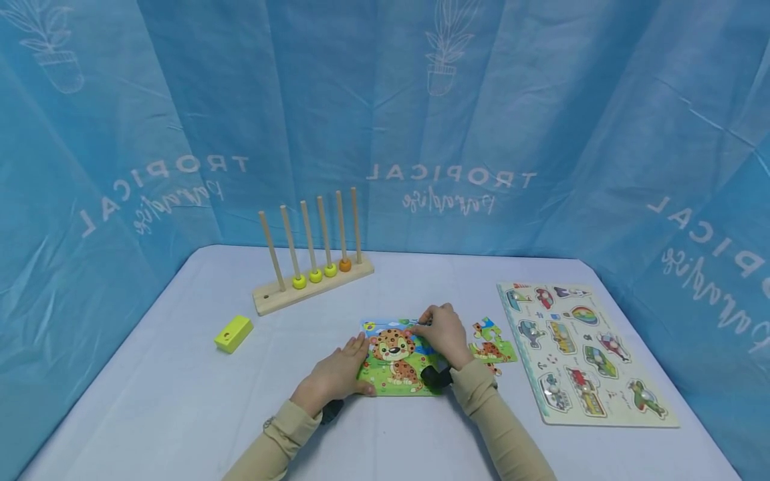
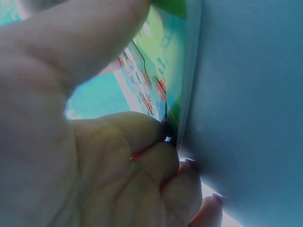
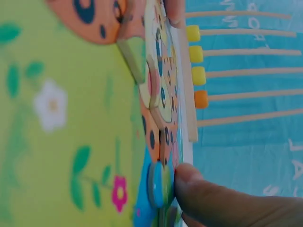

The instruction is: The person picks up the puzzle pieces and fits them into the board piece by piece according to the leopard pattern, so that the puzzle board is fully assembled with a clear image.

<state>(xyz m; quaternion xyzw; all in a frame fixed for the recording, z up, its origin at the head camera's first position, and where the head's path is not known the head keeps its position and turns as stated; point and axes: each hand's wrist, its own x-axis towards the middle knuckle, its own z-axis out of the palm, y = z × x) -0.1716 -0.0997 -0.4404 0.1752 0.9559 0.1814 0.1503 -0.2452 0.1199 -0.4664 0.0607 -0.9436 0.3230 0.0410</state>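
- Reaching over the far right part of the puzzle board (image 1: 373, 369), my right hand (image 1: 445, 334) has its fingers bent and its thumb against a blue-and-green puzzle piece (image 3: 161, 185), pinching it at the board.
- I hold the board's left side with my left hand (image 1: 339, 369): thumb at the near corner, fingers curled against the edge.
- The board lies flat on the white tabletop (image 1: 180, 401), directly between my hands, its picture showing a spotted leopard on green grass.
- To the right of it I see loose pieces (image 1: 494, 353) in a small cluster, near my right wrist.
- Just beyond those lies a pegboard (image 1: 613, 421) with vehicle and toy shapes.
- Farther back, left of centre, I have a wooden bead rack (image 1: 273, 304): six upright rods, the middle four carrying three yellow beads and one orange.
- A yellow block (image 1: 233, 334) rests well to the left of my left hand.
- Blue curtains (image 1: 325, 100) with mirrored lettering surround the tabletop.
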